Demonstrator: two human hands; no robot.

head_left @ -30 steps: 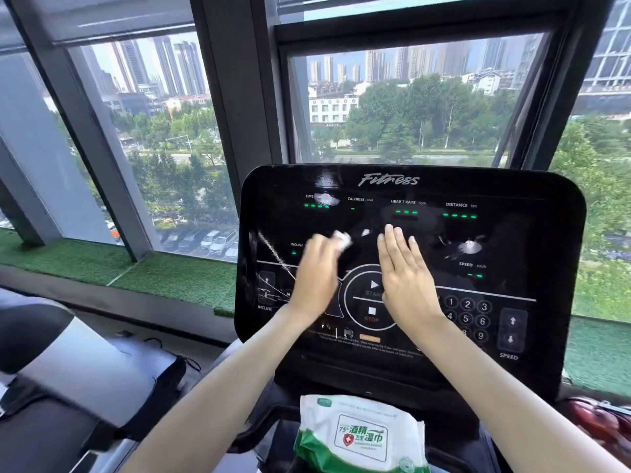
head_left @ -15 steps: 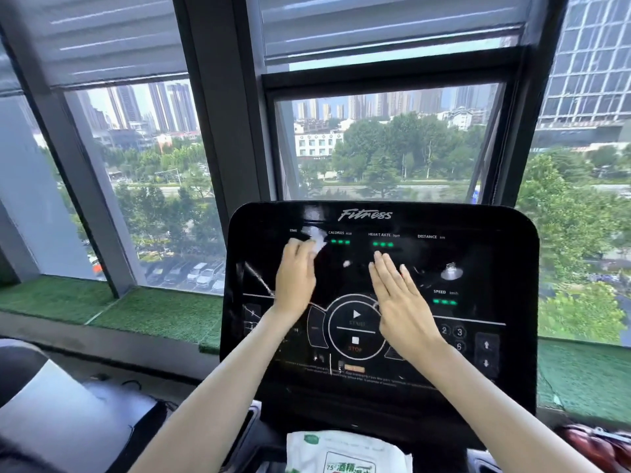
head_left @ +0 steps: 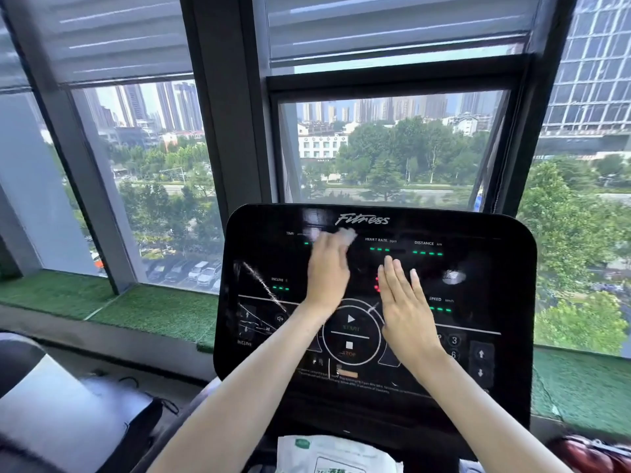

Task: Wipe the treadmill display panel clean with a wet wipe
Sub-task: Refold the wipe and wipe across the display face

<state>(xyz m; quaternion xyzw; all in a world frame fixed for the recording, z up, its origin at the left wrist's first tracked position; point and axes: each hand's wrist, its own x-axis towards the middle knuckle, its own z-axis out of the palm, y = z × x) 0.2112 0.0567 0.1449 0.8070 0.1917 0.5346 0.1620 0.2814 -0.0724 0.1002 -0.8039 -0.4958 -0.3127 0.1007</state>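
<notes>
The black glossy treadmill display panel [head_left: 478,336] fills the lower middle of the view, with green readouts and a round start/stop control. My left hand [head_left: 326,271] holds a crumpled white wet wipe [head_left: 346,235] against the panel's upper left, just under the Fitness logo; it is motion-blurred. Flat on the panel's middle lies my right hand [head_left: 404,308], fingers straight and together, beside the start/stop ring. White streaks [head_left: 264,285] mark the left side of the panel and a pale smudge [head_left: 453,276] shows at the right.
A green and white pack of wet wipes [head_left: 338,454] lies below the panel at the bottom edge. Large windows [head_left: 392,148] with dark frames stand behind the panel, with artificial grass [head_left: 160,310] on the sill. A grey and black object [head_left: 68,411] sits at lower left.
My left hand has carried the wipe up the panel from its middle to the top, and now a little rightward. The right hand stays flat in place. The camera has tilted upward.
</notes>
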